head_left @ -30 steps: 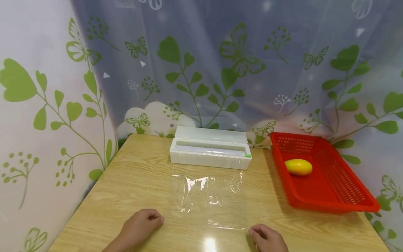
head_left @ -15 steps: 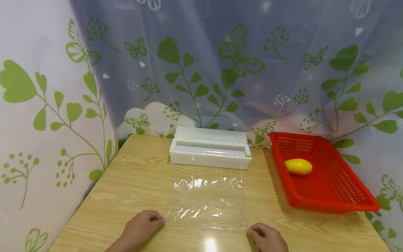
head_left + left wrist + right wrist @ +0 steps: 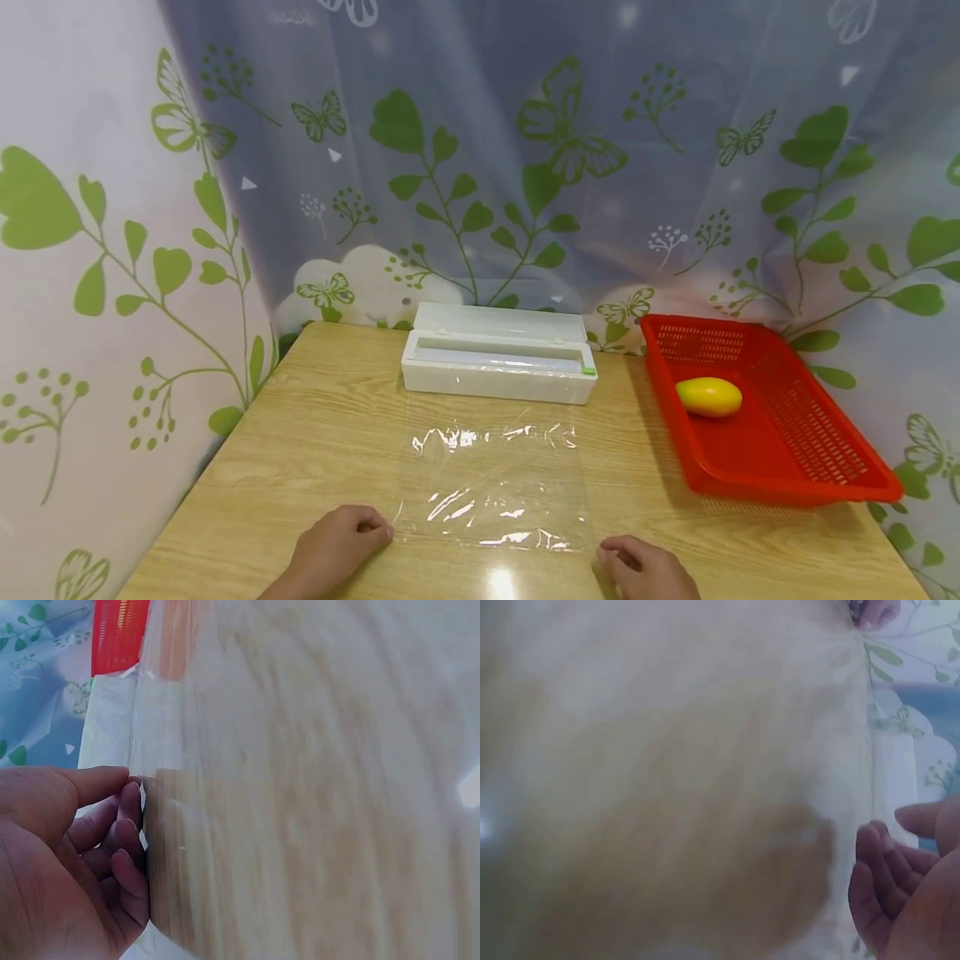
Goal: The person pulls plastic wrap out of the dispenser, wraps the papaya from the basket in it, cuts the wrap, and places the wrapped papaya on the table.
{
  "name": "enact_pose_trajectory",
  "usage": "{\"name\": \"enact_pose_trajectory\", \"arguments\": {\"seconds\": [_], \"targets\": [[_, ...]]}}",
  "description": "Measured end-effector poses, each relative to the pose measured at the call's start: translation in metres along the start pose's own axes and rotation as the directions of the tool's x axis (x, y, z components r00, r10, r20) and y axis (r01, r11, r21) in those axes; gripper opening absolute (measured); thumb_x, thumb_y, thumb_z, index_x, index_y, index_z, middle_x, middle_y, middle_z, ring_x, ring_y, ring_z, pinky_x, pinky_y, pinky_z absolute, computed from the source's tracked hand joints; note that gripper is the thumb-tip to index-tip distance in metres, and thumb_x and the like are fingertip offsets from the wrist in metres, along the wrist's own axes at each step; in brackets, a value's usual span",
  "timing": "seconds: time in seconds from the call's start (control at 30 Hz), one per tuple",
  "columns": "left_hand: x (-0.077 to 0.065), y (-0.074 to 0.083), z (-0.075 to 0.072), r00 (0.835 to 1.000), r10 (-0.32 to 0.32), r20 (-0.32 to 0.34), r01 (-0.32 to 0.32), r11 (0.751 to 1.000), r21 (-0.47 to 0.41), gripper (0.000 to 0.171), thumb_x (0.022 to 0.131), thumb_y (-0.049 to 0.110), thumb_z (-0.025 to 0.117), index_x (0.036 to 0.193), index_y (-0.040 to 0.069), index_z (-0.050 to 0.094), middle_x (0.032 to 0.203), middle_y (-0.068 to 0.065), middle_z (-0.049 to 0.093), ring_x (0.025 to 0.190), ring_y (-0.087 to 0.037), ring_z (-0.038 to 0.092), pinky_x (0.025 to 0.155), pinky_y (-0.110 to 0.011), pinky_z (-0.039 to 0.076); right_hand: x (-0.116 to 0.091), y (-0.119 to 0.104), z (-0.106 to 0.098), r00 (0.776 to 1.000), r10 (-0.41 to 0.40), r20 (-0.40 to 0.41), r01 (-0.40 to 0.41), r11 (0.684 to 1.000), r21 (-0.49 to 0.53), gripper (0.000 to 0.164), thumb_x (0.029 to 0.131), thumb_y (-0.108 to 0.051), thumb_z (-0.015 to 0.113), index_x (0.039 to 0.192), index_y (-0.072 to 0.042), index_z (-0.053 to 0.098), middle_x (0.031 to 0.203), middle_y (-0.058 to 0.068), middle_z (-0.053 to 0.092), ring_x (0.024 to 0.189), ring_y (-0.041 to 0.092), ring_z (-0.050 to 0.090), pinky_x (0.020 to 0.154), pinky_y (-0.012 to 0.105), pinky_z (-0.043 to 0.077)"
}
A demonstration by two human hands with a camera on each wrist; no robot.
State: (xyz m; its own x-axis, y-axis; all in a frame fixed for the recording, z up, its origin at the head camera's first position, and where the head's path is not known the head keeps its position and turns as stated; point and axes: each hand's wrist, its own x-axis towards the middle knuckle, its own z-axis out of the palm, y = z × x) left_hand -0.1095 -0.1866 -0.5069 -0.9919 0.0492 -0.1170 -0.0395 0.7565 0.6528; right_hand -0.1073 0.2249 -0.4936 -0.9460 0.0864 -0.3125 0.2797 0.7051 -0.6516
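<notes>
A clear sheet of plastic wrap (image 3: 498,467) stretches toward me from a white wrap dispenser box (image 3: 495,383), whose lid stands raised. At the sheet's near left corner my left hand (image 3: 341,546) pinches the film between thumb and index finger; the left wrist view shows those fingertips meeting. My right hand (image 3: 648,571) is beside the near right corner. In the right wrist view a gap shows between the thumb and the loosely bent fingers (image 3: 866,844), and no film is between them.
To the right stands a red plastic basket (image 3: 787,490) with a yellow mango-like fruit (image 3: 708,397) in it. The wooden table (image 3: 277,450) meets patterned curtains (image 3: 480,167) at the back and left. The dispenser sits near the table's back edge.
The plastic wrap has settled flatter, its glints shifting toward the near edge. My right hand has moved slightly right, off the corner. The left hand stays nearly in place.
</notes>
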Motion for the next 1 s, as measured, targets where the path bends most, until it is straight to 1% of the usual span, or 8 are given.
{"name": "enact_pose_trajectory", "arguments": {"seconds": [0.27,0.37,0.5,0.53,0.63,0.77,0.83,1.0], "targets": [[0.0,0.002,-0.001,1.0,-0.011,0.01,0.011,1.0,0.011,0.012,0.091,0.038,0.072,0.085,0.027,0.073,0.082,0.014,0.068,0.079,-0.007,0.061,0.072,-0.042,0.052,0.0,-0.008,-0.047,0.964,-0.248,-0.092,0.257,0.961,0.102,0.033,0.094,-0.026,0.072,0.124,-0.01,0.07,0.099,-0.001,0.069,0.084,0.002,0.06,0.073,0.021,0.052],[0.001,0.002,0.0,1.0,-0.025,0.008,0.025,1.0,0.018,0.013,0.091,0.039,0.072,0.085,0.028,0.073,0.081,0.015,0.068,0.078,-0.007,0.06,0.071,-0.041,0.05,0.004,-0.01,-0.068,0.918,-0.368,-0.146,0.382,0.92,0.085,0.034,0.095,-0.025,0.071,0.126,-0.01,0.068,0.109,0.001,0.07,0.093,-0.002,0.062,0.077,0.02,0.055],[0.001,0.001,0.002,0.999,-0.032,0.008,0.032,0.999,0.016,0.014,0.09,0.041,0.073,0.085,0.028,0.073,0.083,0.015,0.069,0.079,-0.007,0.062,0.073,-0.044,0.051,0.013,-0.013,-0.096,0.807,-0.546,-0.224,0.565,0.824,0.025,0.034,0.094,-0.017,0.073,0.126,-0.009,0.067,0.115,-0.003,0.067,0.102,-0.006,0.061,0.079,0.017,0.056],[0.001,0.001,0.002,0.999,-0.033,0.008,0.033,0.999,0.017,0.014,0.09,0.041,0.073,0.085,0.028,0.073,0.083,0.015,0.069,0.08,-0.007,0.062,0.074,-0.046,0.052,0.016,-0.014,-0.103,0.799,-0.558,-0.225,0.574,0.819,0.004,0.036,0.094,-0.018,0.073,0.128,-0.01,0.066,0.118,-0.004,0.066,0.104,-0.008,0.06,0.079,0.016,0.056],[0.001,0.001,0.002,0.999,-0.034,0.007,0.034,0.999,0.014,0.013,0.09,0.04,0.073,0.085,0.028,0.074,0.084,0.015,0.07,0.081,-0.008,0.063,0.076,-0.049,0.053,0.024,-0.018,-0.128,0.816,-0.546,-0.192,0.55,0.835,-0.037,0.045,0.094,-0.025,0.073,0.136,-0.013,0.06,0.127,-0.001,0.062,0.11,-0.004,0.059,0.079,0.015,0.055],[0.001,0.002,0.002,0.999,-0.035,0.007,0.035,0.999,0.012,0.013,0.09,0.039,0.073,0.085,0.027,0.074,0.084,0.015,0.07,0.081,-0.009,0.063,0.076,-0.05,0.053,0.036,-0.023,-0.155,0.861,-0.491,-0.136,0.485,0.871,-0.074,0.059,0.095,-0.037,0.07,0.146,-0.014,0.05,0.14,0.011,0.055,0.121,0.024,0.06,0.08,0.015,0.054],[0.001,0.002,0.002,0.999,-0.036,0.008,0.036,0.999,0.013,0.013,0.09,0.039,0.073,0.085,0.027,0.074,0.083,0.015,0.07,0.081,-0.008,0.063,0.076,-0.05,0.053,0.042,-0.023,-0.166,0.859,-0.496,-0.129,0.487,0.868,-0.097,0.063,0.095,-0.038,0.07,0.148,-0.012,0.047,0.143,0.015,0.053,0.123,0.037,0.057,0.08,0.014,0.053],[0.0,0.003,0.0,1.0,-0.028,0.01,0.028,1.0,0.009,0.013,0.09,0.039,0.073,0.085,0.027,0.074,0.084,0.015,0.07,0.082,-0.009,0.063,0.075,-0.049,0.053,0.063,-0.019,-0.188,0.841,-0.527,-0.123,0.513,0.849,-0.129,0.067,0.096,-0.034,0.07,0.151,-0.008,0.042,0.147,0.022,0.047,0.122,0.046,0.056,0.078,0.013,0.053]]}}
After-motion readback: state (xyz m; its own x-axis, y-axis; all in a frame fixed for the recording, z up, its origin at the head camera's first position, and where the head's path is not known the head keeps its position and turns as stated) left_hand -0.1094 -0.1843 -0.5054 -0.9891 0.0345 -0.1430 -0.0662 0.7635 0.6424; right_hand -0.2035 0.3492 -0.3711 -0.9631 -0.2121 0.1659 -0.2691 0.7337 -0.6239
